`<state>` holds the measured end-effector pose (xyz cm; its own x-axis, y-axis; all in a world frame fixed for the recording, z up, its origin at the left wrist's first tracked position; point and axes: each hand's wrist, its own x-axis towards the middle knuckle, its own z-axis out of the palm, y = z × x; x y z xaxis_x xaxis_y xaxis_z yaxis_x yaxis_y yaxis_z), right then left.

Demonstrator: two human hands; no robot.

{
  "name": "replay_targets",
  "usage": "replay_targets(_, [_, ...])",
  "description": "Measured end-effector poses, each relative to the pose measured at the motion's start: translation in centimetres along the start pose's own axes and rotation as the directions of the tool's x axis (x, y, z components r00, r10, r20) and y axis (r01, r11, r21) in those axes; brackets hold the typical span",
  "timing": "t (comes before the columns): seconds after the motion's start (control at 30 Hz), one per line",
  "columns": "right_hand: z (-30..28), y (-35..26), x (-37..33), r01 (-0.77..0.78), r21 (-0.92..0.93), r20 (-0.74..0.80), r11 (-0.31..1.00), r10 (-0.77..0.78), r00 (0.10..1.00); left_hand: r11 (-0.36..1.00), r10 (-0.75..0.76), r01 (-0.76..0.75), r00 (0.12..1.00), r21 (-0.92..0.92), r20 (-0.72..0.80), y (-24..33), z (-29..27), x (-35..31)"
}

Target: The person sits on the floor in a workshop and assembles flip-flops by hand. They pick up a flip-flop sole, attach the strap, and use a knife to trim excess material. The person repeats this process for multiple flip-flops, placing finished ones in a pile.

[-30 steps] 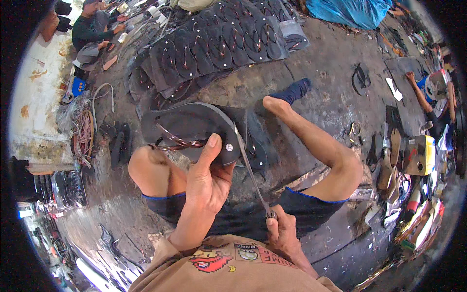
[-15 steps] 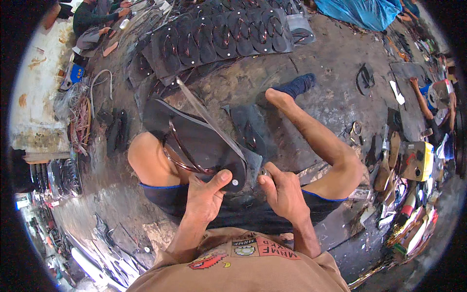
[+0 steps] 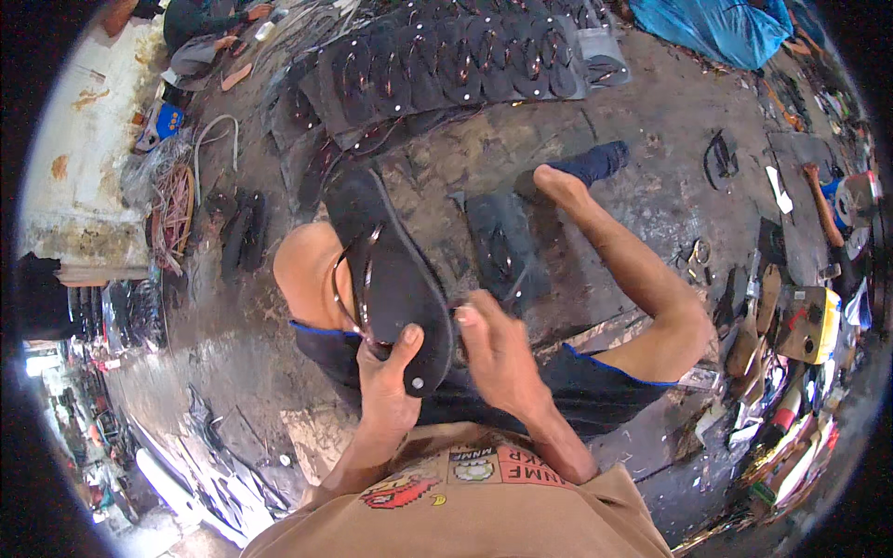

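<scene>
A black flip-flop [image 3: 391, 270] with a shiny dark strap is gripped at its near end by my left hand [image 3: 389, 377], thumb on top beside a small white round dot. The sole stands tilted over my bent left leg, its far end pointing away. My right hand [image 3: 498, 349] is closed beside the sole's right edge, fingers curled and slightly blurred; what they hold, if anything, is hidden. Beyond it, another dark flip-flop [image 3: 500, 246] lies on a dark sheet on the floor.
Rows of black flip-flops [image 3: 456, 65] lie at the back. A single flip-flop [image 3: 720, 160] is at the far right, scissors [image 3: 698, 256] nearer. A yellow container [image 3: 807, 324] stands right. Other people sit at the far left and right edges. A blue sheet [image 3: 721, 28] is at the back.
The flip-flop has turned more upright, its far end swinging right. The long grey strip along its right edge is out of sight. My right hand has moved left, closer to the sole.
</scene>
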<state>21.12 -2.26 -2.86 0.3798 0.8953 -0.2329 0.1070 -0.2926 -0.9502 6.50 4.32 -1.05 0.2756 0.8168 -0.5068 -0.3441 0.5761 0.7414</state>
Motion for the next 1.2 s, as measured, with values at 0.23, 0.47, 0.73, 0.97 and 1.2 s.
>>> replay_targets(0.23, [-2.5,4.3,-9.5,-0.158,-0.194,0.154,0.968,0.189,0.97,0.998,0.026,-0.026,1.0,0.059,-0.003,-0.6,-1.9,0.4])
replay_targets(0.47, [-1.9,6.3,-4.8,-0.081,-0.183,0.212,0.98,0.12,0.97,0.991,-0.066,0.07,0.997,0.113,-0.04,-0.5,-2.5,-0.5])
replay_targets(0.73, [5.4,5.8,9.1,0.194,-0.053,-0.008,0.98,-0.195,0.981,0.975,-0.137,0.136,0.991,0.177,-0.005,0.6,-2.5,-1.5])
replay_targets(0.97, [5.3,2.6,18.8,-0.089,0.638,0.028,0.765,0.093,0.995,0.946,-0.124,0.116,0.992,0.303,0.008,0.9,-3.1,-1.9])
replay_targets(1.2, [-0.4,0.0,7.8,0.139,0.481,-0.183,0.866,-0.056,0.982,0.855,0.008,-0.289,0.839,0.432,0.544,5.4,-2.4,0.9])
